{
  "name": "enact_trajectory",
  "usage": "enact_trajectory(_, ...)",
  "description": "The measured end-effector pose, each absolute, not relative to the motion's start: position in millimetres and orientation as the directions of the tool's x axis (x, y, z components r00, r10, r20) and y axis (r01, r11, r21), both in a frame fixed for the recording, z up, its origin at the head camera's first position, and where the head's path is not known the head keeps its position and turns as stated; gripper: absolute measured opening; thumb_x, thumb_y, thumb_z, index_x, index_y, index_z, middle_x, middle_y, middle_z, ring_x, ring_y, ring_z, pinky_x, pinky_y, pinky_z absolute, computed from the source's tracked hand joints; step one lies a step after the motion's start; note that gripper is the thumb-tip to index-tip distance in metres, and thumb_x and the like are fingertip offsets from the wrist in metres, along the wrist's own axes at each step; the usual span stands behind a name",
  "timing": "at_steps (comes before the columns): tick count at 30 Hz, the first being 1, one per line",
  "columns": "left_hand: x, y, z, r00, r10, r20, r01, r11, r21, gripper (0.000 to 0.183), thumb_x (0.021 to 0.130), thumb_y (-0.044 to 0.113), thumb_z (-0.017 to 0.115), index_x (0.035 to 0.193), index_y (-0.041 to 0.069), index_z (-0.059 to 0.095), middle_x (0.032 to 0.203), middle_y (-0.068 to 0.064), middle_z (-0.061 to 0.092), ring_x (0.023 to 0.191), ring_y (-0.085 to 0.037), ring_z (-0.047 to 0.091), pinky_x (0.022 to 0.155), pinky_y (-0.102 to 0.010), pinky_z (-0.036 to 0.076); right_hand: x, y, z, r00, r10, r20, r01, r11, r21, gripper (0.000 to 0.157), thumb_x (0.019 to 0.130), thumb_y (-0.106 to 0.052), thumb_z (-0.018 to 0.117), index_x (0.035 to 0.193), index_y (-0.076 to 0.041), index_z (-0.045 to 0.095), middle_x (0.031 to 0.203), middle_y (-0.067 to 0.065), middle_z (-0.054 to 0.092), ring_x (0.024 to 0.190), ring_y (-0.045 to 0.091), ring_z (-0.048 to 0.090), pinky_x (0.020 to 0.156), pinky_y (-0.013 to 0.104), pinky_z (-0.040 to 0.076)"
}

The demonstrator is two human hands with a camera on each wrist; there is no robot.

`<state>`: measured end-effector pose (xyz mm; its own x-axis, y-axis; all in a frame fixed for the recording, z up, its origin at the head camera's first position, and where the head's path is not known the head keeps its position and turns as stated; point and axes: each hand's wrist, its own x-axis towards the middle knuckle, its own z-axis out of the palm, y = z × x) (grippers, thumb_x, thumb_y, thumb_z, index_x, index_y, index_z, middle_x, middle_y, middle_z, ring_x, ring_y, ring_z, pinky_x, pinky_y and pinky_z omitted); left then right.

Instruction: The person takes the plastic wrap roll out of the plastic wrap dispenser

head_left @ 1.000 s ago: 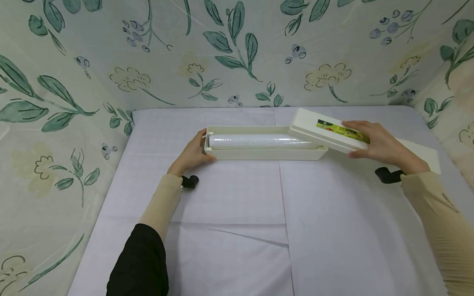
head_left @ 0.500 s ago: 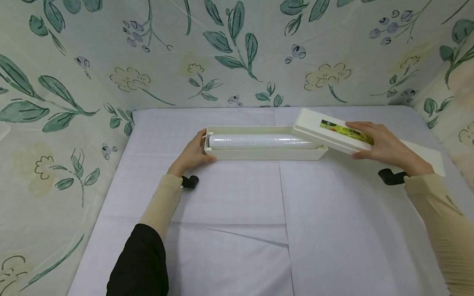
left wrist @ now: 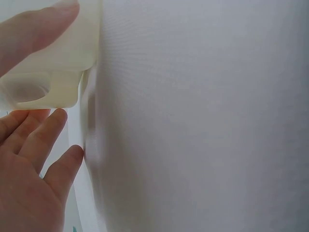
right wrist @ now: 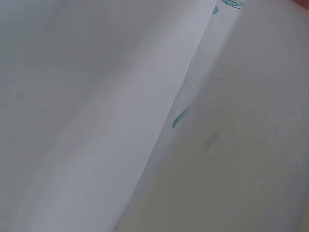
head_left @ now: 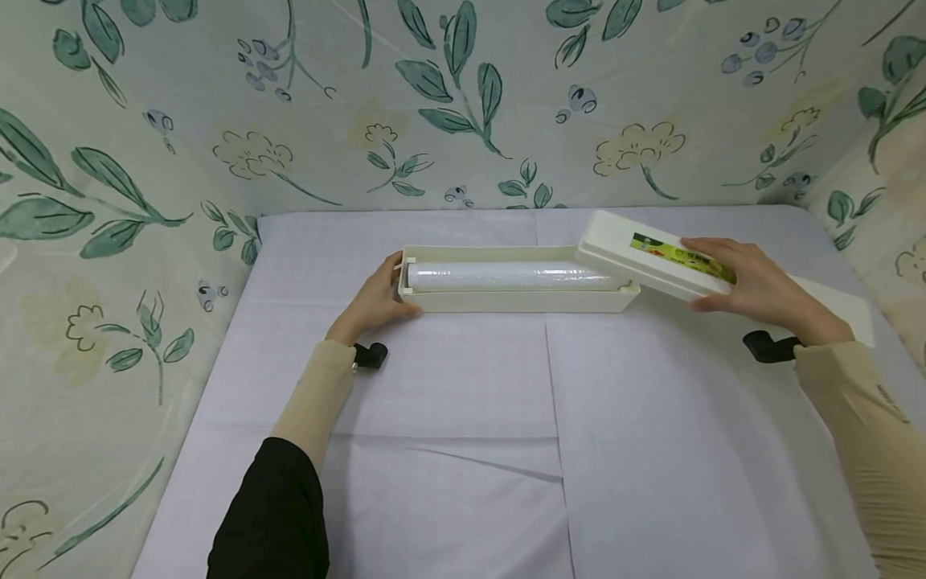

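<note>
In the head view a long off-white plastic box (head_left: 506,303) lies on the table, its top uncovered, with a shiny roll of clear film (head_left: 499,276) inside. My left hand (head_left: 370,301) grips the box's left end, thumb at the front. The left wrist view shows that thumb across the box wall (left wrist: 53,55) and the fingers spread around its end. My right hand (head_left: 767,285) holds the long white lid (head_left: 615,245), which bears a yellow-green label. The lid slants, its left end over the box's right end, hiding that part of the roll; whether they touch I cannot tell.
A white cloth with fold creases covers the table (head_left: 448,482). Floral fabric (head_left: 318,104) hangs behind and along both sides. Each wrist carries a black camera mount, such as the one on the right (head_left: 768,347).
My right hand has drawn the lid a little to the right, uncovering slightly more of the roll. The left hand and the box stay in place.
</note>
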<state>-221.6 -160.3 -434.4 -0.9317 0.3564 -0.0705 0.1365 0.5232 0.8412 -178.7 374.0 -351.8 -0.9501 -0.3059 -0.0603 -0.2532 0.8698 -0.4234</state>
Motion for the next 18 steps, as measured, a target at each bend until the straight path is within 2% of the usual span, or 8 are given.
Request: enact_trajectory(18, -222.8, -160.8, -435.2, -0.932, 0.354, -0.074, 0.134, 0.528, 0.839, 0.105, 0.073, 0.007, 0.083, 0.152, 0.006, 0.014, 0.153, -0.014, 0.025, 0.139, -0.03, 0.028, 0.113, -0.043, 0.021, -176.0, 380.6, -352.4, -0.953, -0.297, -0.054, -0.249, 0.874, -0.418, 0.098, 0.072, -0.019, 0.083, 0.152, -0.012, 0.027, 0.149, 0.028, 0.026, 0.123, 0.055, 0.026, 0.09, 0.072, 0.022)
